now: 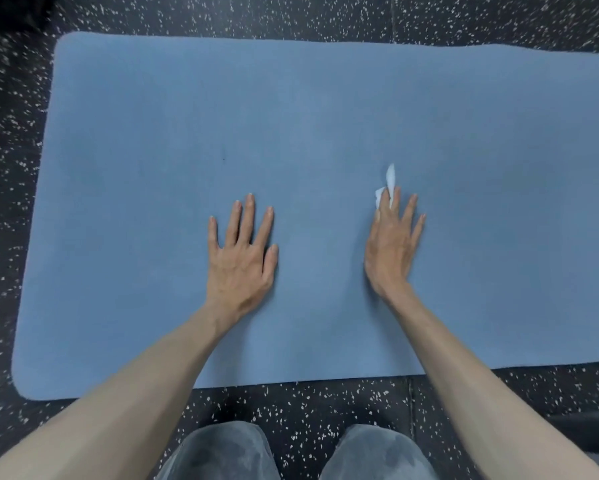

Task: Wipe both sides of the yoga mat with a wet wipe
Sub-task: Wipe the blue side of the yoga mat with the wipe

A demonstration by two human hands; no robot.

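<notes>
yoga mat: blue, flat on the dark speckled floor, running off the right edge
left hand: palm down on the mat, fingers straight and spread
right hand: fingers straight, slightly spread, pressing the wipe down; thumb hidden
wet wipe: white, crumpled under the right fingertips, sticking out beyond them, mid-mat

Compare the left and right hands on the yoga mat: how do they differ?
The left hand lies flat, fingers spread, holding nothing; the right hand presses a white wet wipe under straight fingers. The left hand's thumb shows; the right hand's is hidden. Both rest on the blue yoga mat.
</notes>
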